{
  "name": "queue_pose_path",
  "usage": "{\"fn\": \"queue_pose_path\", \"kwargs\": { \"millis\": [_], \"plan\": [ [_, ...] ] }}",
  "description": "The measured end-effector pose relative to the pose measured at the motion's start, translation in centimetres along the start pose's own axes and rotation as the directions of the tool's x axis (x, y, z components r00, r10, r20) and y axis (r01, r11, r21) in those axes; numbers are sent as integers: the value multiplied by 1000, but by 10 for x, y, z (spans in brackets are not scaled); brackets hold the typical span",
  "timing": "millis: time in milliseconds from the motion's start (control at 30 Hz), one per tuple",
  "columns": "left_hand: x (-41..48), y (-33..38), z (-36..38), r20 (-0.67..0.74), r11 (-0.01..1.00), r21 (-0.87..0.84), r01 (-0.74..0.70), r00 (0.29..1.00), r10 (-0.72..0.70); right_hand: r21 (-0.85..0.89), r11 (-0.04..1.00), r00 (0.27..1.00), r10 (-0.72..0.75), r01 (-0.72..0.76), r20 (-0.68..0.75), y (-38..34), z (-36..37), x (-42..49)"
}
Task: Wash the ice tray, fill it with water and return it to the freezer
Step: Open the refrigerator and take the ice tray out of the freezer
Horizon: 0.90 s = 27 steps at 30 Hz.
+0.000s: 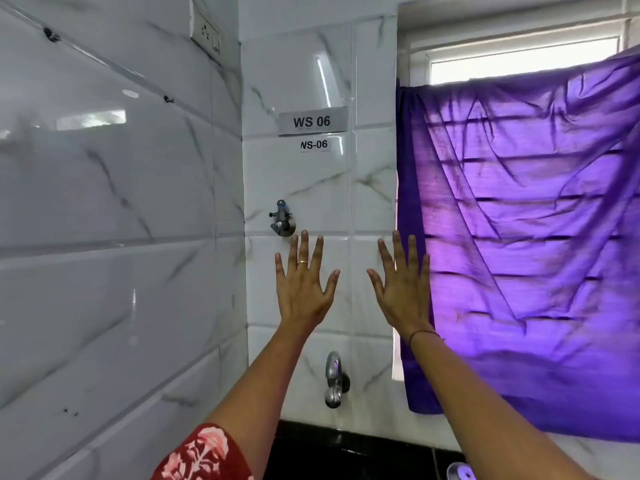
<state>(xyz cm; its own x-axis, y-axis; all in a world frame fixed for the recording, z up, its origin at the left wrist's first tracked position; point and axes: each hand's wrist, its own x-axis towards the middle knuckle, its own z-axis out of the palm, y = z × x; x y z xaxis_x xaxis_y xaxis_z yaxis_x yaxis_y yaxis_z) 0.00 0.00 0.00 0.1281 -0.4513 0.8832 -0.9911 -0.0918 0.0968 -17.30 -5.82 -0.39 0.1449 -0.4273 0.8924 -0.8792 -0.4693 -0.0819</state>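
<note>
My left hand [303, 285] and my right hand [403, 287] are both raised in front of the white marble-tiled wall, backs toward me, fingers spread and holding nothing. A gold ring sits on a left finger, and a thin bracelet circles the right wrist. A chrome tap [335, 379] juts from the wall below and between my hands. A smaller valve [282, 218] is fixed to the wall just above my left fingertips. No ice tray is in view.
A purple cloth [526, 244] hangs over the window at right. Labels reading "WS 06" [312, 121] are stuck on the wall. A wall socket [206, 32] sits at upper left. A black counter strip [346, 448] runs along the bottom.
</note>
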Motion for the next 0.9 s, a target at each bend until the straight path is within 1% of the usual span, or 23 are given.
{"fn": "queue_pose_path", "kwargs": {
  "millis": [100, 233, 400, 567, 733, 900],
  "plan": [
    [-26, -5, -3, 66, 999, 40, 10, 998, -13, -25, 999, 997, 26, -24, 73, -7, -2, -25],
    [-61, -14, -9, 151, 999, 40, 12, 988, -18, -86, 996, 983, 28, -13, 183, -14, 2, -64],
    [-102, -21, -26, 256, 998, 70, 5, 966, -23, -74, 997, 961, 56, -37, 272, -28, -11, -106],
    [-141, -16, -40, 372, 997, 68, 21, 927, -45, -70, 995, 934, 93, -73, 346, -34, -31, -152],
    [-196, -4, -54, 480, 999, 31, 6, 877, -21, -33, 991, 897, 131, -129, 423, -41, -48, -214],
    [-258, -4, -64, 584, 998, 46, 35, 810, -55, 17, 984, 825, 139, -177, 548, -49, -59, -281]
  ]
}}
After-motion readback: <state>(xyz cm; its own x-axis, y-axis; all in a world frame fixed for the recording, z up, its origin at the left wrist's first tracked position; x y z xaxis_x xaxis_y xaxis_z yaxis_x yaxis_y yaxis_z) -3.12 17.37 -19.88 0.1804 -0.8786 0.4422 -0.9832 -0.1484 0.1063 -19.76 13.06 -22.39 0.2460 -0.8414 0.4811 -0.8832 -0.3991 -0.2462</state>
